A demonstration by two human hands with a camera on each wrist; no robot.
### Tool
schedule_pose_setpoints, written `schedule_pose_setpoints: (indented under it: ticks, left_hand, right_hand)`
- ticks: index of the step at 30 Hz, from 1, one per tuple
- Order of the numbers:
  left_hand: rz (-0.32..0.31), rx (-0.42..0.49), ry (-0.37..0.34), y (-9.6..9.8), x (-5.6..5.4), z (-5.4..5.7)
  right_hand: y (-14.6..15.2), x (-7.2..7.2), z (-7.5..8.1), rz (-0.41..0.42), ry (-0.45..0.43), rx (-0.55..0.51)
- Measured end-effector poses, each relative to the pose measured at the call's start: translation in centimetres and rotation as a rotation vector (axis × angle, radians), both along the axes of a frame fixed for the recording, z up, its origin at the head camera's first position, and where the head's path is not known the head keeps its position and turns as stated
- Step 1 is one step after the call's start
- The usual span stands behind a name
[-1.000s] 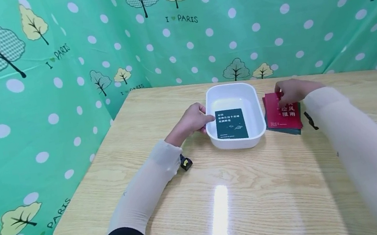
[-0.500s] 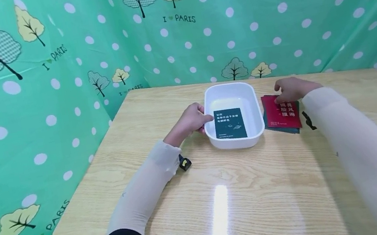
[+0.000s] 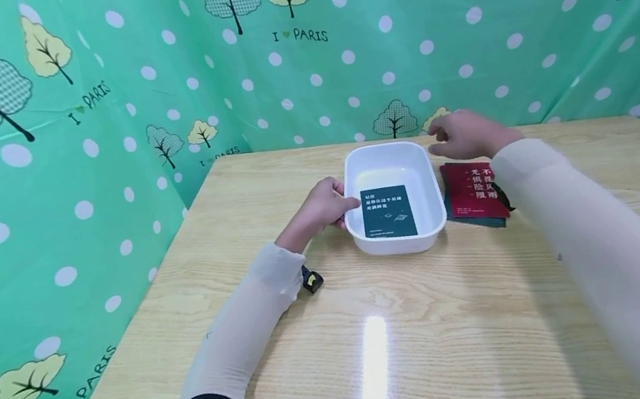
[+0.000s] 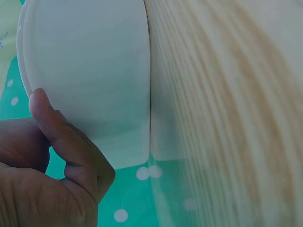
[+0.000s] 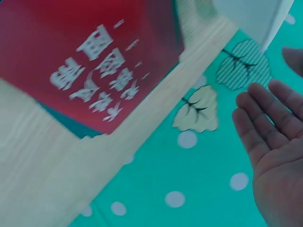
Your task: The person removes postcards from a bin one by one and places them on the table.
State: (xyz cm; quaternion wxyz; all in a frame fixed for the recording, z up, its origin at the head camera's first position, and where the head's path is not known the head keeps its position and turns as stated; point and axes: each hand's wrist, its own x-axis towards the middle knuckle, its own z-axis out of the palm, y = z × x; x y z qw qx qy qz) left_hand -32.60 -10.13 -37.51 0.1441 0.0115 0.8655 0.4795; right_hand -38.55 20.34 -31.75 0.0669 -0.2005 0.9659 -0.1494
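A white plastic tub (image 3: 401, 247) stands on the table, and a dark green notebook (image 3: 387, 213) with white writing lies inside it. At the tub's left rim my left hand (image 3: 324, 204) pinches the wall, thumb over the edge and fingers outside; the left wrist view shows the tub's side (image 4: 94, 71) close by. A red notebook (image 3: 466, 192) tops a small stack right of the tub, with dark green edges (image 3: 483, 223) showing beneath. Just beyond the stack, my right hand (image 3: 464, 134) hovers with nothing in it, its fingers (image 5: 258, 137) relaxed in the right wrist view.
The wooden table (image 3: 429, 322) carries a bright light reflection near its front. A green curtain (image 3: 333, 49) with trees and dots hangs behind and along the left side. A small black device (image 3: 311, 278) sits by the left sleeve.
My right hand has let go of the red notebook, risen off the stack and moved away to the back left. The left hand keeps its grip on the tub.
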Motion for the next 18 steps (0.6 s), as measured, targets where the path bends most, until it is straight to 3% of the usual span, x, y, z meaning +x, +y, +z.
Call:
schedule_pose_setpoints:
  ticks: [10,18]
  left_hand:
    - [-0.001,0.007,0.001,-0.1,-0.2,-0.3]
    - [-0.01,0.016,0.01,-0.2,-0.3,-0.5]
  right_hand:
    - [-5.1,0.5,0.2,0.089,0.007,0.033]
    - [-7.9,0.6,-0.8,0.13,-0.112,0.12]
